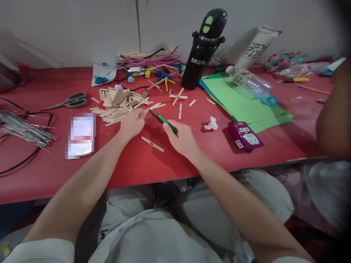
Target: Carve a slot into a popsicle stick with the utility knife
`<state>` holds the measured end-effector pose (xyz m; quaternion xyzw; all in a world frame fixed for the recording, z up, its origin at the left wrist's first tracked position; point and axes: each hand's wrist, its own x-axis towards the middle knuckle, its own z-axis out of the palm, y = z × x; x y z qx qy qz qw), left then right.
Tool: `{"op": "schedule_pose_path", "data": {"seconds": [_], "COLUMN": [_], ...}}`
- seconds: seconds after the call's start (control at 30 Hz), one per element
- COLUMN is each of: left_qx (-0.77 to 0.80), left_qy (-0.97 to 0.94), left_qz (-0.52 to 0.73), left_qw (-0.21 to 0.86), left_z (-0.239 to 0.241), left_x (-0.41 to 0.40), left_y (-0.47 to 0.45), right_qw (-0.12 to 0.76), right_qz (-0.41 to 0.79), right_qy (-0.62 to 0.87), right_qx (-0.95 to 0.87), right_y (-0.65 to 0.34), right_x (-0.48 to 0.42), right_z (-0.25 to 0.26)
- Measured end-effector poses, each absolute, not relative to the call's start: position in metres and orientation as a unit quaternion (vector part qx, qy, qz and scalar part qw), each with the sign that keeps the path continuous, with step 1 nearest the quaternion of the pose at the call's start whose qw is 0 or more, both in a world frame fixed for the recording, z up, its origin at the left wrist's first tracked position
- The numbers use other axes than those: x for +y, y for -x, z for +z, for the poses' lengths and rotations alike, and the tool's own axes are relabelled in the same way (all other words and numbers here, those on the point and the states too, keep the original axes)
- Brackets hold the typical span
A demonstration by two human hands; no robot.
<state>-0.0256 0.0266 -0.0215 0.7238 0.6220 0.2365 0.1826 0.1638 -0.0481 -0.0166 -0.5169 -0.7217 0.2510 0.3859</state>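
Note:
My right hand (182, 138) is closed around a green and black utility knife (163, 121), whose tip points up and left toward my left hand. My left hand (133, 122) rests on the red table (49, 164) with its fingers curled at the edge of a pile of wooden craft sticks (117, 104), pinching one stick near the knife's tip. A single loose stick (152, 144) lies between my two hands, nearer to me.
Green-handled scissors (70, 101) and a bundle of thin wires (23, 128) lie left. A phone (80, 136), a black flask (203, 51), green paper sheets (241, 106), a plastic bottle (251, 82), a purple power strip (245, 136) and crumpled tissue (211, 123) are around. Another person's arm (333, 117) is at right.

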Motion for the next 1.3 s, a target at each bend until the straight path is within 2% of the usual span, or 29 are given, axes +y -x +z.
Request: {"op": "schedule_pose_path", "data": {"seconds": [0.33, 0.67, 1.3], "left_qx": [0.626, 0.652, 0.664], "left_qy": [-0.728, -0.732, -0.726], "left_qz": [0.218, 0.159, 0.150], "left_qw": [0.174, 0.116, 0.101], "left_z": [-0.0205, -0.0212, -0.0230], "left_x": [0.0259, 0.0227, 0.0229], "left_y": [0.0245, 0.0211, 0.0202], "right_qw": [0.378, 0.356, 0.341], "right_qz": [0.252, 0.259, 0.249], "right_qy": [0.524, 0.528, 0.541], "right_qx": [-0.720, -0.726, -0.727], "right_y": [-0.1628, -0.1616, -0.1620], "right_x": [-0.0477, -0.0463, -0.0432], "right_z": [-0.0158, -0.0124, -0.0137]}}
